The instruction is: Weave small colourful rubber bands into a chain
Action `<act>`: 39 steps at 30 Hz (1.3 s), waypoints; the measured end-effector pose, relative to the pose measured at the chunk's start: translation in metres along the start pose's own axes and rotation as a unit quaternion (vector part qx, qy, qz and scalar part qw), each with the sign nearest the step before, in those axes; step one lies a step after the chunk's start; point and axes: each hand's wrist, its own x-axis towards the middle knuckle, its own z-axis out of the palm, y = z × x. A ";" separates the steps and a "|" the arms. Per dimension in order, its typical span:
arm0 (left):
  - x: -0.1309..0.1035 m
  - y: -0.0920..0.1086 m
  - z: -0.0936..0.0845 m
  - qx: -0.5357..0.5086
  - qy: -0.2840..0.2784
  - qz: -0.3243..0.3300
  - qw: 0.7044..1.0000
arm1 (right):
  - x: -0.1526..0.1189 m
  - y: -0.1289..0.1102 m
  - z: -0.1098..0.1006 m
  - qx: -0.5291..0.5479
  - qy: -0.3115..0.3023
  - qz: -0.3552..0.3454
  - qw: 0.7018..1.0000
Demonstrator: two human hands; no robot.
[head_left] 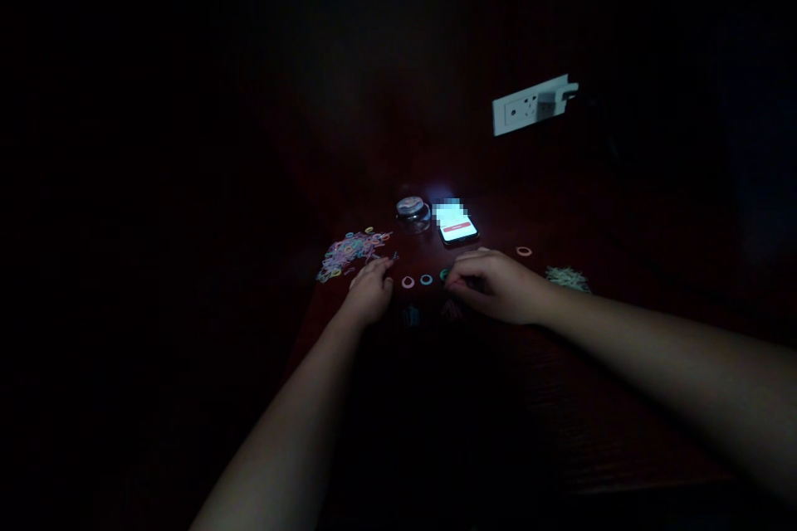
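My left hand (372, 292) is at the right edge of a mixed pile of colourful small bands (352, 250), its fingertips near a small bluish piece (395, 255); whether it grips that piece is too dark to tell. My right hand (486, 282) has its fingers curled together beside a green ring (444, 275), and what they hold, if anything, is hidden. Between my hands a pink ring (408, 282) and a blue ring (426, 280) lie in a row with the green one. Nearer to me are a dim blue pile (412, 316) and a dim pink pile (452, 312).
A lidded round jar (413, 214) and a lit phone (459, 228) stand behind the rings. To the right are a peach ring (524, 251) and a pale green pile (567, 279). A wall socket (529, 106) holds a plug. The surroundings are very dark.
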 end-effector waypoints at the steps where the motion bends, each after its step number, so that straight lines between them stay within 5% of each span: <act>1: 0.000 0.000 0.001 0.001 0.002 0.001 1.000 | 0.000 0.000 0.000 0.001 -0.001 0.000 1.000; 15: 0.000 0.004 -0.001 0.018 0.008 -0.087 0.996 | 0.000 -0.001 -0.001 0.003 -0.001 0.019 1.000; 23: 0.000 0.004 -0.001 0.009 0.032 -0.036 0.999 | 0.000 -0.002 -0.001 0.015 -0.002 0.020 1.000; 39: -0.001 0.006 -0.004 0.018 0.029 -0.054 0.998 | -0.002 0.001 -0.001 0.026 -0.005 0.035 0.999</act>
